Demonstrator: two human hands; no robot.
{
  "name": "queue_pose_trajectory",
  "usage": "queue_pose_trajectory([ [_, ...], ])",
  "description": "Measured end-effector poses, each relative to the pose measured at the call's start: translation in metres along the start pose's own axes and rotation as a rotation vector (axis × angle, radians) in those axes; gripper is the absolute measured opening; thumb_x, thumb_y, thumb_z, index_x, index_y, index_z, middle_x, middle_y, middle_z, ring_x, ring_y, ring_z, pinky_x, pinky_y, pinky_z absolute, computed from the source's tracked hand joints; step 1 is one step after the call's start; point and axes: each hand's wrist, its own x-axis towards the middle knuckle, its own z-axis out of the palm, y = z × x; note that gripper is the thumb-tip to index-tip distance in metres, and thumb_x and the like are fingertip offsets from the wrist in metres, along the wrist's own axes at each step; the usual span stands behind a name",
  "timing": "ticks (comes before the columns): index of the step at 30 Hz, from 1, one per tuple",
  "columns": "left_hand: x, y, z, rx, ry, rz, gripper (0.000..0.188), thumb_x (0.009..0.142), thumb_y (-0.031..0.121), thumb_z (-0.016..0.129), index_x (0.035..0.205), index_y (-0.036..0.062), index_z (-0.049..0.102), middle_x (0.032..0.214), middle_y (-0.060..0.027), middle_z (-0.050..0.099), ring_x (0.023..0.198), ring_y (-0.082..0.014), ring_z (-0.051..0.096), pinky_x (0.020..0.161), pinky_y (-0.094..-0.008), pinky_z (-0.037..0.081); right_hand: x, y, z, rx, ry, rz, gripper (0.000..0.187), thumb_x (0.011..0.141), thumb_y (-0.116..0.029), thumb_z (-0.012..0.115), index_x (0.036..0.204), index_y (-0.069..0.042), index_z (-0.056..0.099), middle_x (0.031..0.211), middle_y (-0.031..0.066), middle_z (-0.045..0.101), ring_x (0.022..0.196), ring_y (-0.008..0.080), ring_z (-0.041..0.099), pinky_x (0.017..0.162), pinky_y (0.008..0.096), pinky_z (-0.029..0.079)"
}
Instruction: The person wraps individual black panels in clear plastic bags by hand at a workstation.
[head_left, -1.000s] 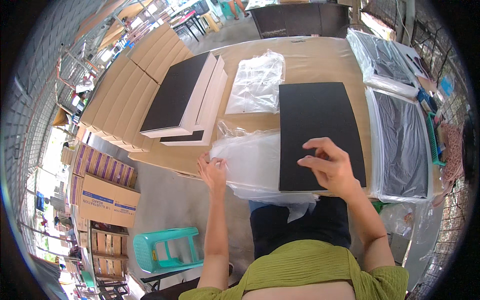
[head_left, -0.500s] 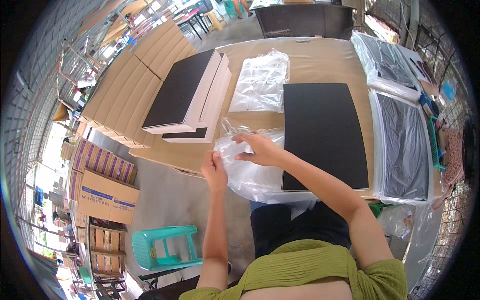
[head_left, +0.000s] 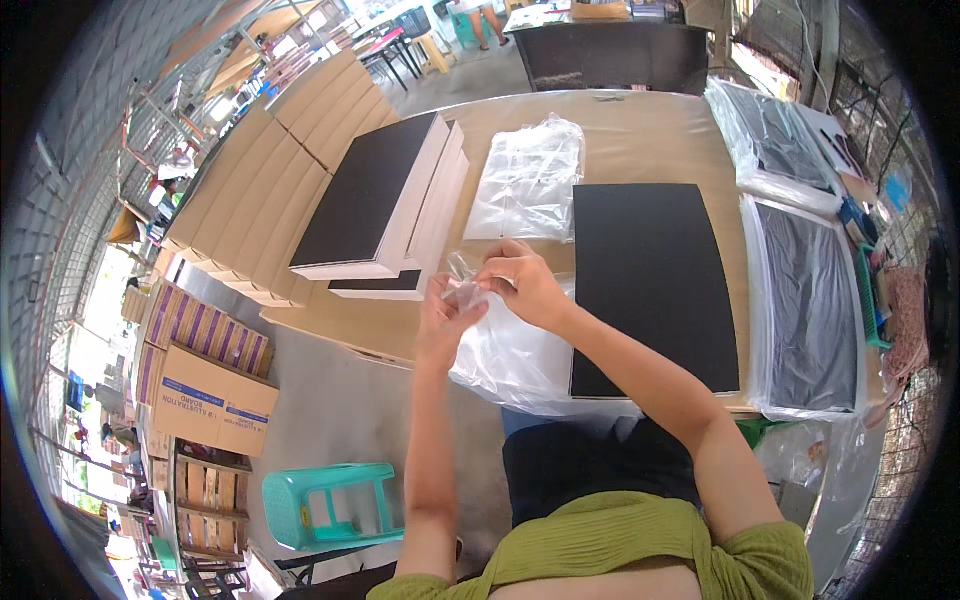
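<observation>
A clear plastic bag (head_left: 520, 355) lies at the table's near edge, its upper left end lifted between my hands. My left hand (head_left: 444, 318) grips that end from the left, thumb toward the fingers. Close beside it, my right hand (head_left: 523, 284) pinches the same plastic with thumb and fingertips. Under my right forearm lies a large black board (head_left: 655, 280), flat on the table, its left edge bordering the bag. A pile of folded clear bags (head_left: 528, 180) rests just beyond my hands.
Thick stacks of black-topped white boards (head_left: 370, 195) stand left, beside a long row of brown cartons (head_left: 250, 190). Plastic-wrapped black boards (head_left: 808, 300) lie along the right edge of the brown table (head_left: 640, 130). A turquoise stool (head_left: 300, 510) stands on the floor at lower left.
My hands have come together at the bag's end. My right fingers, loosely curled before, now pinch the plastic, and that end is lifted. The view has shifted slightly.
</observation>
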Motion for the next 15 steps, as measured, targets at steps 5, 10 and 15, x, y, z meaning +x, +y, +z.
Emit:
queue_pose_trajectory([
  [5,0.001,0.012,-0.003,0.38,0.004,-0.126,0.029,0.081,-0.003,0.069,0.105,0.0048,0.055,0.079,0.0,0.06,0.067,-0.0107,0.057,0.063,-0.0218,0.045,-0.002,-0.002,0.001,-0.058,0.132,0.047,0.012,0.073,0.006,0.065,0.078,-0.005,0.061,0.084,0.01,0.058,0.083,0.0316,0.056,0.071,0.0387,0.046],
  [10,0.0,-0.018,-0.01,-0.324,-0.327,-0.201,0.033,0.092,0.039,0.061,0.093,0.0059,0.063,0.075,0.0019,0.056,0.065,-0.0083,0.05,0.058,-0.0232,0.04,0.004,0.001,0.009,0.048,0.048,-0.049,0.009,0.081,-0.001,0.065,0.087,-0.003,0.059,0.078,0.0109,0.058,0.072,0.028,0.057,0.067,0.0375,0.047],
  [15,-0.001,0.011,-0.019,0.276,-1.53,-0.384,0.06,0.095,0.056,0.044,0.114,0.002,0.063,0.088,-0.0072,0.069,0.084,-0.0101,0.057,0.075,-0.0235,0.043,0.013,0.01,-0.02,0.545,-1.148,0.333,0.025,0.09,-0.023,0.064,0.094,0.001,0.062,0.079,0.0068,0.063,0.076,0.0159,0.062,0.068,0.0319,0.05],
])
